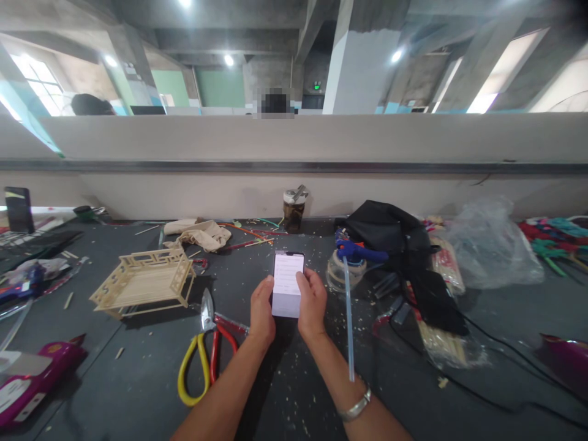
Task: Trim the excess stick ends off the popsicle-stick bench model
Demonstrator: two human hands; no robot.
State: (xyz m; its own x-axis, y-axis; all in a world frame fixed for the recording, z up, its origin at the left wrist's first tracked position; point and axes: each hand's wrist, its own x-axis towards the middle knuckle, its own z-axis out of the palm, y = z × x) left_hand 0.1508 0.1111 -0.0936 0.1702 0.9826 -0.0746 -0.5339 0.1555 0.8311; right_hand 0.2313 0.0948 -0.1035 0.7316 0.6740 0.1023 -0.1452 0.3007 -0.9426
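Note:
A smartphone (287,288) with a lit white screen is held upright over the middle of the dark table. My left hand (263,311) grips its left edge, fingers wrapped behind it. On the opposite side my right hand (313,304) closes round the phone, its thumb resting on the screen. The text on the screen is too small to read. Left of my left forearm lie scissors (209,349) with one yellow and one red handle. Farther left stands a small bed-like frame (146,282) built of thin wooden sticks. Right of my right hand, a blue glue gun (361,251) rests on a clear jar (345,275).
A drink cup (293,211) stands by the low partition (206,193). Cloth gloves (202,234) lie behind the frame. A black bag (388,226), packs of sticks (441,343), a plastic bag (496,245) and cables occupy the right. A magenta tool (41,380) lies at the left.

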